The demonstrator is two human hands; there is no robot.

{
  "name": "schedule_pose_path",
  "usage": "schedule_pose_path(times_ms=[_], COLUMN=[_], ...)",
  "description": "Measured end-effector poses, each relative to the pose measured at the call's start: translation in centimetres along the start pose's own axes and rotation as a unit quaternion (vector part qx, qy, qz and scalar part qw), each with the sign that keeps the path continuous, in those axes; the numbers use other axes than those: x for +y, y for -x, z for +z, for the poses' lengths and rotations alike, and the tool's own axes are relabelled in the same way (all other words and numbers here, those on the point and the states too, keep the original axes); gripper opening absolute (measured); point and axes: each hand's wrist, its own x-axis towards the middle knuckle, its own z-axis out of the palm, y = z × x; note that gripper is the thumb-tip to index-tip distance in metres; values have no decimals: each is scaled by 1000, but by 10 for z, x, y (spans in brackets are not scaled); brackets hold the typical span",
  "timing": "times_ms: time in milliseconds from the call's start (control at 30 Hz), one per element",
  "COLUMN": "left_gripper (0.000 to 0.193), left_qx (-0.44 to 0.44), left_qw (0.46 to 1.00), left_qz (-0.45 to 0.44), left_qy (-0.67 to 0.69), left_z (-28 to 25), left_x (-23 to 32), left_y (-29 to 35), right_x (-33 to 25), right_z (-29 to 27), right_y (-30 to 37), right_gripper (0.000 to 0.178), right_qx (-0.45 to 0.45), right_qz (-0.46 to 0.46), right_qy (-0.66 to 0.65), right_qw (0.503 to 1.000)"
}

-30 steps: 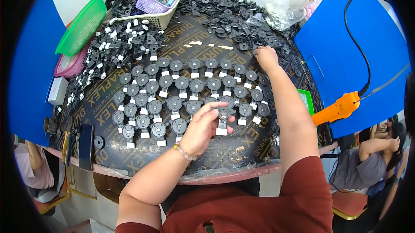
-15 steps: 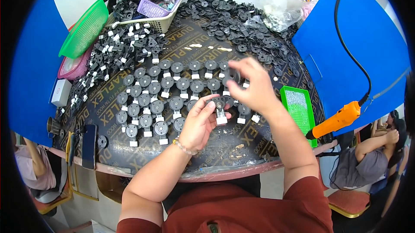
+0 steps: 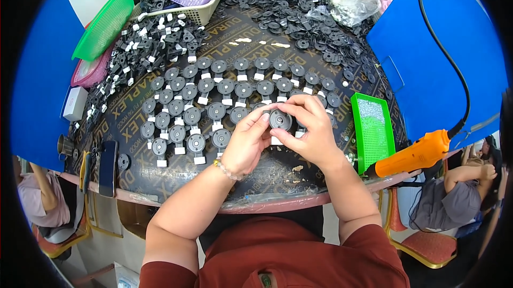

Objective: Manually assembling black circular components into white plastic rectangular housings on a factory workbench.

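My left hand (image 3: 247, 142) and my right hand (image 3: 309, 130) meet near the middle of the table. Between their fingers sits a round black plastic disc (image 3: 279, 121) with a small hole at its centre. The right thumb and fingers grip the disc by its edge. Below it pokes out the white tip (image 3: 275, 141) of the black plastic part in my left hand, mostly hidden by disc and fingers. Just beyond are rows of similar black disc assemblies (image 3: 243, 90) with white ends, lying flat.
At the left is a heap of black parts with white tips (image 3: 155, 47); far right, a pile of loose black discs (image 3: 320, 34). An orange electric screwdriver (image 3: 417, 154) lies by a green tray (image 3: 373, 130) of small screws. A phone (image 3: 108, 168) rests near the left front edge.
My right hand has come down and left with the black disc, bringing it onto the part in my left hand. The left hand stays almost in place. The view has shifted slightly.
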Motion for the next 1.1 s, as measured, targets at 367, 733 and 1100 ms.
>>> schedule_pose_path(times_ms=[367, 733, 1100], left_gripper=[40, 40, 25], left_qx=[-12, 138, 249], left_qw=[998, 883, 764], left_qz=[-15, 384, 228], left_qy=[-63, -232, -550], left_z=[0, 11, -93], left_x=[4, 116, 134], left_y=[6, 74, 124], right_x=[3, -10, -15], right_z=[-10, 28, 61], right_y=[6, 25, 19], right_gripper=[47, 38, 44], right_qx=[-41, -159, -134], right_qz=[7, 35, -35], right_qy=[-52, -23, 36], right_qw=[998, 986, 990])
